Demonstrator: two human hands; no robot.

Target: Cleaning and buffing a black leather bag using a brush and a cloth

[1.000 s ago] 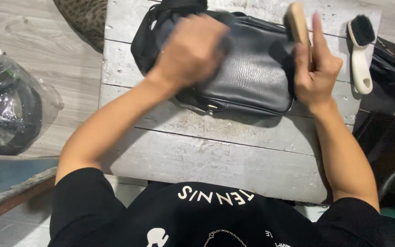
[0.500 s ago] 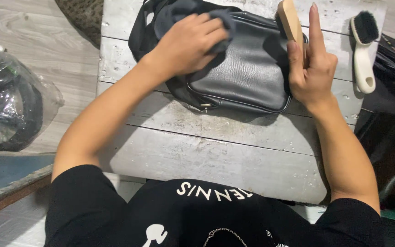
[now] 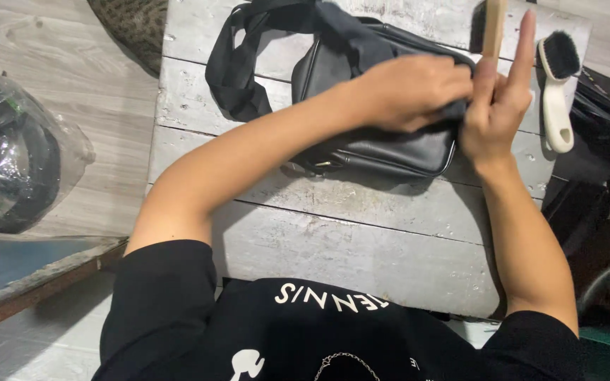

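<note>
Black leather bag [image 3: 383,152] lies under left hand [image 3: 407,92], which presses a dark cloth [image 3: 351,42] onto its right end, fingers curled closed on it. Right hand [image 3: 495,116] just beside, gripping a wooden brush [image 3: 492,28] upright, index finger extended. Bag looks soft, slick, light; best held by strap [image 3: 238,70] or edges. White-handled brush [image 3: 555,92] further right on plank table [image 3: 347,240].
</note>
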